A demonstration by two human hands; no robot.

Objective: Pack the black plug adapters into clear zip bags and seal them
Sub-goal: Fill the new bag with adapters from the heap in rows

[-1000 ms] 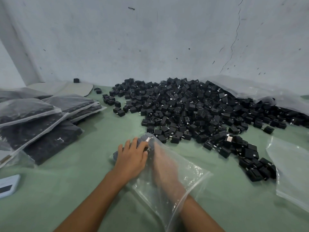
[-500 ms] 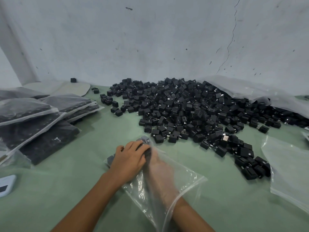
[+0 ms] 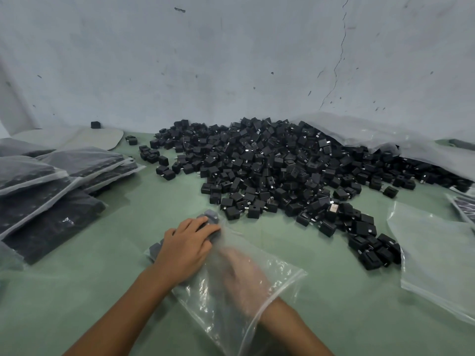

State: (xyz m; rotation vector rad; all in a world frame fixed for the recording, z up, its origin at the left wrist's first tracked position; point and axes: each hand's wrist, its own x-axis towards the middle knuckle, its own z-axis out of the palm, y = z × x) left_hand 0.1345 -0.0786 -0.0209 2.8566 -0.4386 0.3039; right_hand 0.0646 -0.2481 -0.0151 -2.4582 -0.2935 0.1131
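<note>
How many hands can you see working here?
2. The left hand rests on the clear bag, over adapters inside; the right hand is inside that bag, blurred through the plastic.

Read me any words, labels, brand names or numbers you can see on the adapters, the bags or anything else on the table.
None can be read.
Black plug adapters: small pale marks on some, too small to read.
Packed bags: no legible label.
Clear zip bag being filled: plain.

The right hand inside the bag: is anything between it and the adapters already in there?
Nothing visible. The right hand is inside the clear zip bag, reaching toward adapters at its far end; the left hand presses from outside.
</note>
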